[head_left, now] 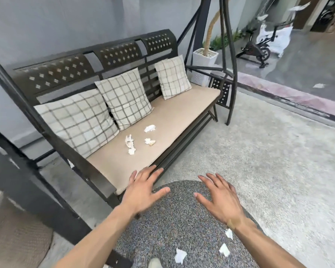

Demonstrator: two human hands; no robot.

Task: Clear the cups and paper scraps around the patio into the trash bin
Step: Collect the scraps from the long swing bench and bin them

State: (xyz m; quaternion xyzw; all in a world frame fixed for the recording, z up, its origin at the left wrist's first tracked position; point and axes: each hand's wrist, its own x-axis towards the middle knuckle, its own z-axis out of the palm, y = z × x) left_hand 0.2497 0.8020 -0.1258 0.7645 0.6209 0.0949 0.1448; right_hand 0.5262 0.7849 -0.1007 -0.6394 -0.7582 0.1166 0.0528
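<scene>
We see a dark brown metal bench (70, 74) with diamond cut-outs, a tan seat cushion (182, 115), three cream pillows (124, 97) checked in grey-green, white paper scraps (149, 128), and near us a speckled grey round table (174, 225) on pale grey floor (269, 161).

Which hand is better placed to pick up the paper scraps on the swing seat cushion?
Left. The left hand is open over the seat cushion edge, nearer the paper scraps; the right hand, also open, hovers over the round table.
</scene>
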